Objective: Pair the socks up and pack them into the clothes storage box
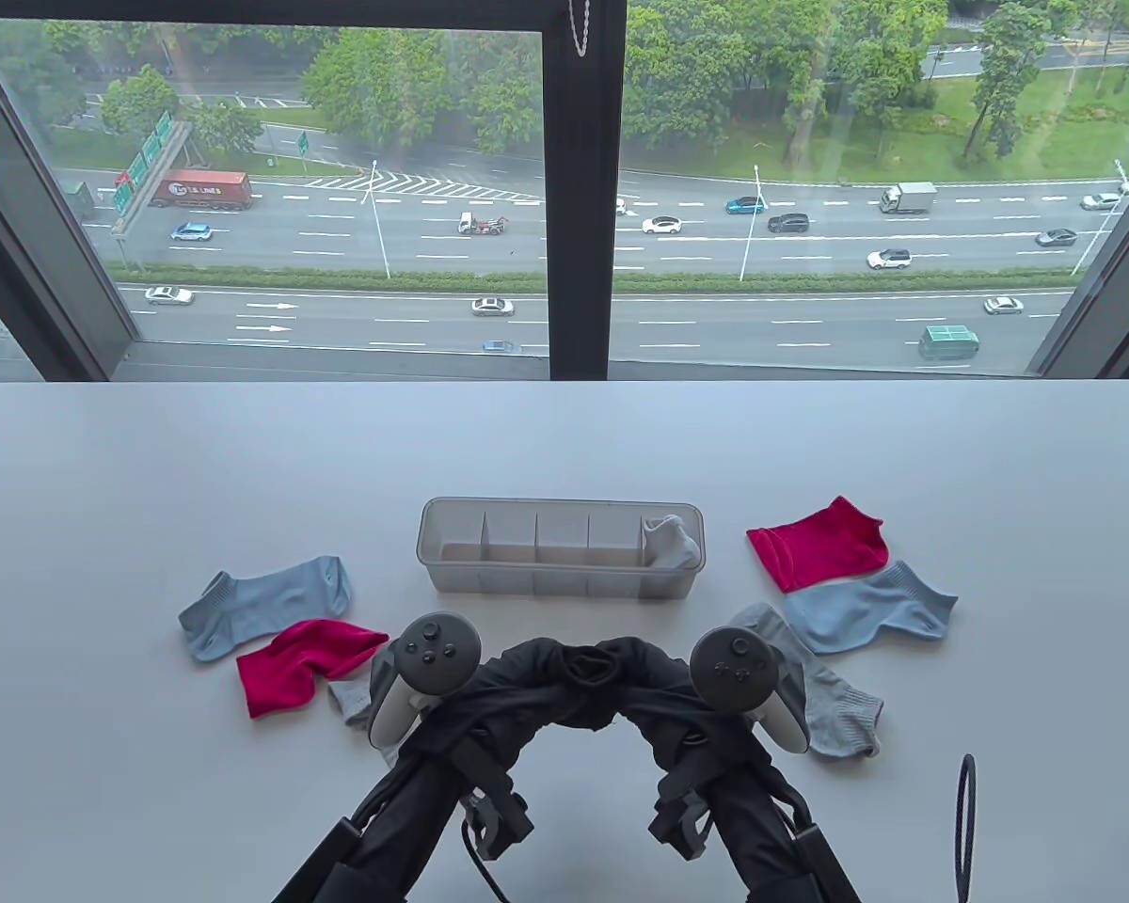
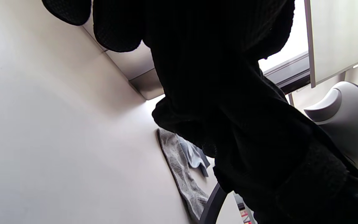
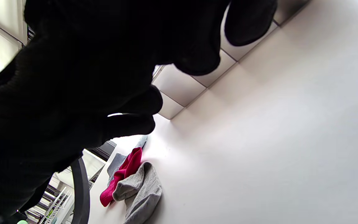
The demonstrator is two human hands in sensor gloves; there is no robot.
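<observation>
- Roughly one pair of four was packed, by my reading: grey sock fabric (image 1: 670, 541) filled the rightmost compartment of the storage box (image 1: 452, 572); whether it was one sock or a pair I could not tell. The other four compartments looked empty.
- Nearest the front edge of the worktop (image 1: 151, 800), the left hand (image 1: 489, 696) and right hand (image 1: 663, 691) met over a dark bundle (image 1: 583, 682), seemingly black socks. Each grip was curled onto that fabric, so this pair looked mid-roll and not yet packed.
- Beside the left hand lay a small grey sock (image 1: 350, 701), partly hidden, and a crumpled crimson sock (image 1: 292, 666), with a flat light-blue sock (image 1: 263, 607) beyond it toward the left edge.
- Toward the right edge lay a limp grey sock (image 1: 828, 705), then a light-blue sock (image 1: 870, 609) overlapping it, then a folded crimson sock (image 1: 818, 546).
- Grey, blue and crimson mates lay on opposite sides and remained to be matched.
</observation>
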